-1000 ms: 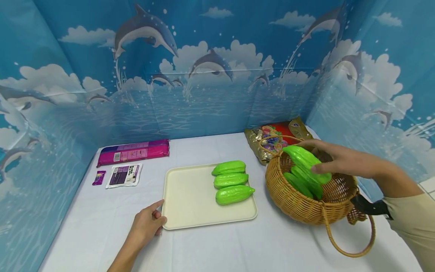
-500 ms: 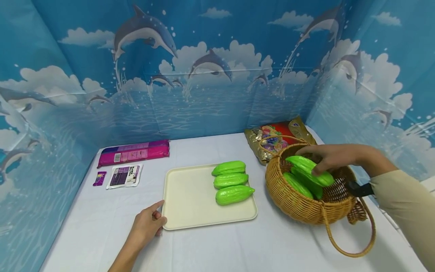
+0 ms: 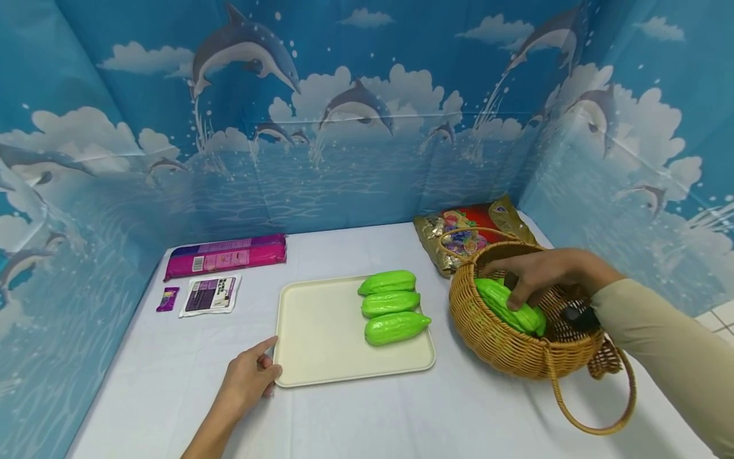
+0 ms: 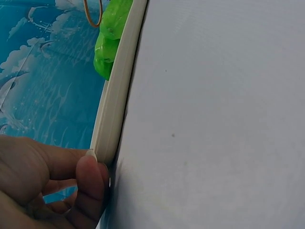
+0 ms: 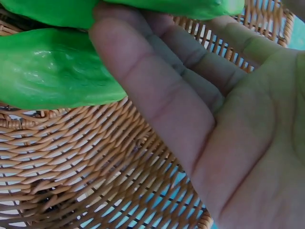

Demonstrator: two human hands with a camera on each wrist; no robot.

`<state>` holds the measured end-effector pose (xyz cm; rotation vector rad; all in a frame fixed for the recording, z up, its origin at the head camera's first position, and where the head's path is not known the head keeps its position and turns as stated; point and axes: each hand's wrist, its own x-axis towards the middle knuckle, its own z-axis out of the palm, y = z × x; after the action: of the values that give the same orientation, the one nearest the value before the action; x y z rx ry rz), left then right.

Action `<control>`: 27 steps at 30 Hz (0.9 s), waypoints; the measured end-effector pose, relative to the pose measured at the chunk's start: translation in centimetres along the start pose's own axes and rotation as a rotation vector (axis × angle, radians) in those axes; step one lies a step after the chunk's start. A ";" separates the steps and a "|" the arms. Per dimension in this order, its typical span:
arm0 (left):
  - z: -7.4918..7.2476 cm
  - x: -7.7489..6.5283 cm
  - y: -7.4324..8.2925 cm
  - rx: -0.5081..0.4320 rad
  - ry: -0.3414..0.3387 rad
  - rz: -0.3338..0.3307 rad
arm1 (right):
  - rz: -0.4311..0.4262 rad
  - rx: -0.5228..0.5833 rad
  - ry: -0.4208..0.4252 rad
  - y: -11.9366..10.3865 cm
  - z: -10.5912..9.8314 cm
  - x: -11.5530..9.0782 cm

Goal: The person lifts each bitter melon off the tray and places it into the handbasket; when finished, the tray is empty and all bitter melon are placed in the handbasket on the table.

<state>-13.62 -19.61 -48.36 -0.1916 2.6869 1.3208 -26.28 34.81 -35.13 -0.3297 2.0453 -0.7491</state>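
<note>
My left hand (image 3: 252,373) pinches the front left corner of a cream tray (image 3: 321,347); in the left wrist view the thumb (image 4: 90,176) presses the tray rim (image 4: 116,86). Three green gourds (image 3: 390,304) lie side by side on the tray's right half, one of them seen as a green gourd (image 4: 112,33) past the rim. My right hand (image 3: 536,274) reaches into a wicker basket (image 3: 504,350) and grips a green gourd (image 3: 507,306) low inside it. Up close, fingers (image 5: 157,86) lie between that gourd (image 5: 143,5) and another gourd (image 5: 52,71) on the woven basket wall (image 5: 95,167).
A gold and red snack bag (image 3: 464,233) lies behind the basket. At the back left are a long pink packet (image 3: 226,256), a small white sachet (image 3: 209,296) and a tiny purple wrapper (image 3: 167,299). The basket's loose handle (image 3: 596,408) hangs forward. Blue dolphin-print walls enclose the white table (image 3: 401,421).
My right hand has lowered the green gourd from above the basket rim down into the basket. My left hand and the tray have stayed in place.
</note>
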 end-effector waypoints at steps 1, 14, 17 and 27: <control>0.0 0.0 0.0 0.002 0.001 0.000 | 0.005 0.004 0.000 0.0 0.1 0.1; -0.1 0.0 0.0 -0.002 -0.001 0.003 | 0.070 0.062 -0.037 0.1 0.6 0.7; -0.2 0.0 0.0 -0.003 -0.002 0.002 | 0.085 0.040 -0.042 0.0 0.5 0.7; -0.3 -0.1 0.0 -0.007 -0.009 0.006 | 0.015 0.037 0.005 0.1 -0.1 -0.5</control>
<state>-13.56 -19.79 -48.17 -0.1779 2.6784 1.3295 -26.05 35.18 -34.85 -0.2906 2.0339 -0.7786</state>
